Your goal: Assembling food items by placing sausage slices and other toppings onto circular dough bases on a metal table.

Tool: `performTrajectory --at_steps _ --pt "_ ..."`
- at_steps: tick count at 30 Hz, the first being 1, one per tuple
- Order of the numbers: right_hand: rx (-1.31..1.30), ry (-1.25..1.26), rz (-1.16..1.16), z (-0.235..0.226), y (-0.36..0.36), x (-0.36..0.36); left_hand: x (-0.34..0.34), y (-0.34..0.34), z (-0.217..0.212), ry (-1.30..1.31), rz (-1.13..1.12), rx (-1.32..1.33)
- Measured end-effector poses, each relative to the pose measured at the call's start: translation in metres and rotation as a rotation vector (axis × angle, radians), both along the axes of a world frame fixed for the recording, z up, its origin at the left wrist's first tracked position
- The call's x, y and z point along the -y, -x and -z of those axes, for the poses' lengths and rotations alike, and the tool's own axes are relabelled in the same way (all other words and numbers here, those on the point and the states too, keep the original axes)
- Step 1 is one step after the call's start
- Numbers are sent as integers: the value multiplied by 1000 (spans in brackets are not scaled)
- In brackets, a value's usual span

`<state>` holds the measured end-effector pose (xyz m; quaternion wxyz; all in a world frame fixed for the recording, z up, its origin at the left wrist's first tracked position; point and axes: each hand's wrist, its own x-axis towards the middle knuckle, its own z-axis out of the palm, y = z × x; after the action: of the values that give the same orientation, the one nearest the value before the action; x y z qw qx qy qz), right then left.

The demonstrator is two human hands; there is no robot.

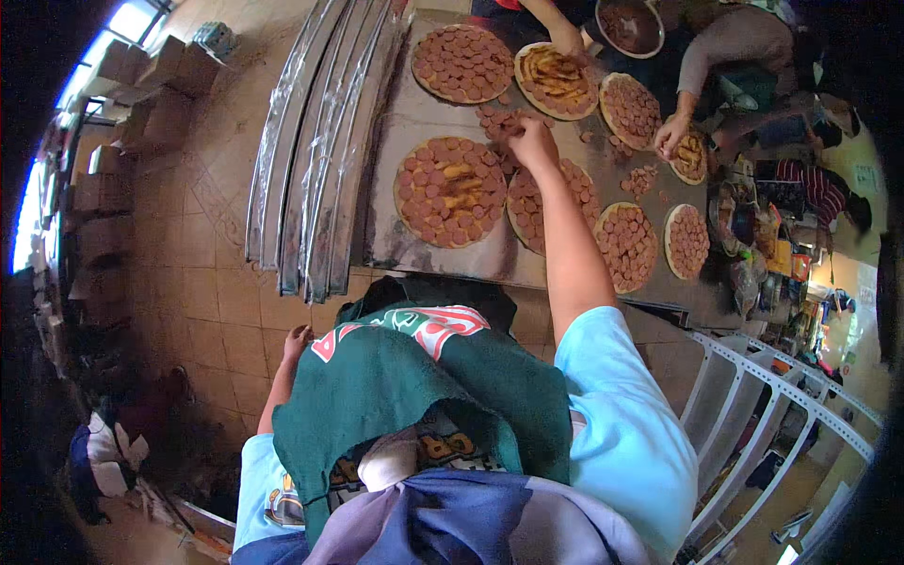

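My right hand (533, 143) reaches over the metal table (527, 267), its fingers closed on sausage slices (495, 121) in a loose pile. Just left of that arm lies a round pizza (452, 192), topped with slices except for a yellowish strip in its middle. Another slice-covered pizza (576, 186) sits partly hidden behind my forearm. My left hand (299, 341) hangs low beside my green apron (405, 377), away from the table; its fingers look loosely bent, with nothing visible in them.
Across the table, one person's hand (567, 41) is over a half-topped pizza (546, 92); another's hand (671, 137) is by a smaller one. A metal bowl (629, 24) stands at the far edge. Long plastic-wrapped metal trays (315, 151) line the left side; a white rack (753, 377) stands at right.
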<state>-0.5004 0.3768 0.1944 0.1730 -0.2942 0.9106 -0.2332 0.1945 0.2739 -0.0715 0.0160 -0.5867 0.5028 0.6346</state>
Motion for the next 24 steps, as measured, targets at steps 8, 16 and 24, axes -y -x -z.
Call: performTrajectory --at_steps 8,16,24 --pt "808 689 316 -37 20 -13 1 7 15 5 -22 22" --pt "971 796 224 -70 20 -16 2 23 3 13 -12 60" --pt "1146 881 67 -106 -7 -17 7 16 -36 13 -67 36"
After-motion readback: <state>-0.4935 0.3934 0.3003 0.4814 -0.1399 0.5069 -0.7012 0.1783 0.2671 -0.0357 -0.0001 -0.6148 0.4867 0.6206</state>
